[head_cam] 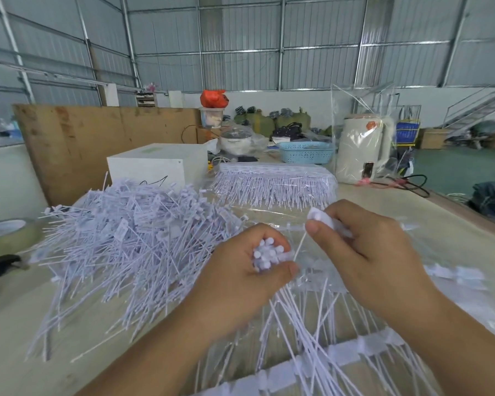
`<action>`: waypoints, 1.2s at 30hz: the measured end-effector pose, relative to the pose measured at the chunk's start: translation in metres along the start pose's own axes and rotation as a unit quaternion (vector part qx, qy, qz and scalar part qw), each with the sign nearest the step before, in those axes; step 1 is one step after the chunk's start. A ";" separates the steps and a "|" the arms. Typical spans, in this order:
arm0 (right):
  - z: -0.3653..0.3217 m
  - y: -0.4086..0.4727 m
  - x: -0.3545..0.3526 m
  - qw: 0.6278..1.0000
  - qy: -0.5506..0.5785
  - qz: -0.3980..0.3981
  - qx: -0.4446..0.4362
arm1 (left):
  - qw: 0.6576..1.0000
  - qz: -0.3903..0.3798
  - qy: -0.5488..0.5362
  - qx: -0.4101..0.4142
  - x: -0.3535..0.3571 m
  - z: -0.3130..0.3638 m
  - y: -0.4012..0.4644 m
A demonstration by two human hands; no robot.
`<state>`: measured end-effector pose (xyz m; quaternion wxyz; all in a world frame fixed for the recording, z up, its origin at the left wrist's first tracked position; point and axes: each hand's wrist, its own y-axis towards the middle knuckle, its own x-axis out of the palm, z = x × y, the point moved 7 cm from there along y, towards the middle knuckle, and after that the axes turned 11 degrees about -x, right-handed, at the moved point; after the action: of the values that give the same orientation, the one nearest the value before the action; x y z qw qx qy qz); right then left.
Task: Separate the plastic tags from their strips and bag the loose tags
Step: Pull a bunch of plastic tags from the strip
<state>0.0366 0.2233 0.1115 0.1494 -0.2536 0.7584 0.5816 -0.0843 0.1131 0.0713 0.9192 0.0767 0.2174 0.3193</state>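
Left hand (240,270) closed in a tight grip around a bundle of loose tags (267,254), heads bunched upward between thumb and fingers, tails fanning down toward the near edge of the counter (17,332). Right hand (366,252) just beside it, thumb and fingers pinched shut on a single white tag (322,217), head above the thumb, thin tail hanging down between the two hands. Below the wrists, uncut tag strips (352,352) lying on clear plastic sheeting (269,212). Left of the hands, a big heap of separated tags (120,241) spread over the counter. Behind the hands, a packed row of tag strips (275,181) in clear wrap. Farther back, a white box (157,164), a blue basket (306,151), and an upright clear bag (363,132).
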 end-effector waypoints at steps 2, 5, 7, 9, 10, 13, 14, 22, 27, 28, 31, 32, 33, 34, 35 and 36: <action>-0.002 0.000 0.007 0.998 0.043 -0.052 -0.015 | 1.000 -0.023 -0.004 -0.002 0.003 -0.001 0.000; -0.006 -0.002 0.019 0.988 0.048 -0.142 -0.040 | 0.999 -0.049 0.004 0.008 0.007 0.001 -0.001; -0.009 -0.002 0.020 0.984 0.040 -0.162 -0.056 | 0.999 -0.048 0.006 0.013 0.008 0.002 -0.002; -0.010 -0.001 0.017 0.985 0.025 -0.160 -0.061 | 1.000 -0.029 0.001 0.012 0.006 0.003 -0.001; -0.009 -0.001 0.016 0.985 0.007 -0.160 -0.057 | 1.000 -0.016 -0.008 0.011 0.004 0.002 -0.001; -0.002 -0.004 0.016 0.986 -0.032 -0.159 -0.030 | 0.999 0.021 -0.049 0.002 -0.003 0.002 0.001; 0.000 -0.005 0.015 0.988 -0.032 -0.152 -0.021 | 0.997 0.031 -0.070 -0.005 -0.006 0.002 0.002; 0.008 0.001 -0.011 0.992 0.079 0.053 0.084 | 0.951 0.035 -0.291 -0.096 -0.018 0.000 0.007; 0.014 -0.003 0.005 0.955 0.240 0.004 0.173 | 0.949 0.021 -0.294 -0.114 -0.017 0.001 0.007; 0.014 -0.004 0.008 0.947 0.257 -0.027 0.188 | 0.948 0.024 -0.294 -0.120 -0.018 -0.001 0.008; 0.014 -0.006 0.014 0.920 0.307 -0.083 0.230 | 0.956 0.040 -0.259 -0.134 -0.025 -0.003 0.009; 0.014 -0.006 0.015 0.913 0.318 -0.092 0.238 | 0.958 0.050 -0.247 -0.138 -0.028 -0.004 0.010; 0.014 -0.006 0.016 0.906 0.332 -0.097 0.244 | 0.957 0.058 -0.243 -0.144 -0.031 -0.005 0.010; 0.014 -0.006 0.017 0.898 0.351 -0.098 0.248 | 0.955 0.061 -0.249 -0.150 -0.033 -0.006 0.010; 0.014 -0.006 0.017 0.887 0.374 -0.097 0.251 | 0.951 0.060 -0.259 -0.155 -0.034 -0.007 0.011; 0.013 -0.006 0.018 0.877 0.397 -0.100 0.252 | 0.948 0.053 -0.270 -0.158 -0.036 -0.007 0.011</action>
<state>0.0241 0.2310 0.0939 -0.0480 -0.4916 0.8454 0.2032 -0.1186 0.0998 0.0804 0.9254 0.0248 -0.0964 0.3657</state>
